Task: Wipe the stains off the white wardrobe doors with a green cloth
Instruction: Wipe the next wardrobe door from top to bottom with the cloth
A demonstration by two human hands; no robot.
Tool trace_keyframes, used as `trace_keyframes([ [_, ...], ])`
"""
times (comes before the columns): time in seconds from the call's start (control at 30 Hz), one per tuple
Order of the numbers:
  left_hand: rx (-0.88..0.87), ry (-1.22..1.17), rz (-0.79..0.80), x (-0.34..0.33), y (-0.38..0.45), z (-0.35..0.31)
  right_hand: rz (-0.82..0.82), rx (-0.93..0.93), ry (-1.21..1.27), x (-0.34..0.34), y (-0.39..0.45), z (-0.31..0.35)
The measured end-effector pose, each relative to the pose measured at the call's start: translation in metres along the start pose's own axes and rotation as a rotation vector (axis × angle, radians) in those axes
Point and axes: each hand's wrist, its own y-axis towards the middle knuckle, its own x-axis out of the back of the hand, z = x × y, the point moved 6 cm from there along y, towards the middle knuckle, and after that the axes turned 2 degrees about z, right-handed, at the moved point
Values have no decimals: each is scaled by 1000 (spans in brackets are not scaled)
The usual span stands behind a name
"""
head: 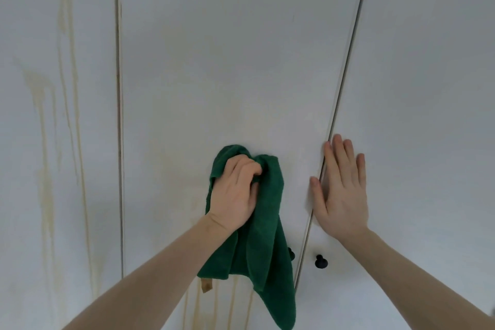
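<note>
White doors (241, 61) fill the frame. My left hand (235, 190) bunches the cloth (265, 236) against the middle door, fingers curled round it; the right hand (340, 187) lies flat, fingers spread. Long vertical stains (45, 169) run at far left, nearer my left hand.

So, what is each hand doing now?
Left hand: grips the green cloth.
Right hand: open, flat on the wardrobe doors.

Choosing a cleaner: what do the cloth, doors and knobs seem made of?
Green cloth: likely microfibre or terry, with soft matte pile and limp folds. Middle door: smooth white painted or laminated board, probably. Black knob: dark, slightly glossy; metal or plastic, unclear.
</note>
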Motion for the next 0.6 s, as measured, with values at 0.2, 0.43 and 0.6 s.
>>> trace_keyframes([
  [0.2,21,144,350,-8,-57,2,37,5,-9,0,1,-1],
  [0.43,137,300,391,-8,-3,-23,-13,-2,-9,1,1,1],
  [0.6,-9,281,433,-30,15,-34,-44,3,1,0,1,0],
])
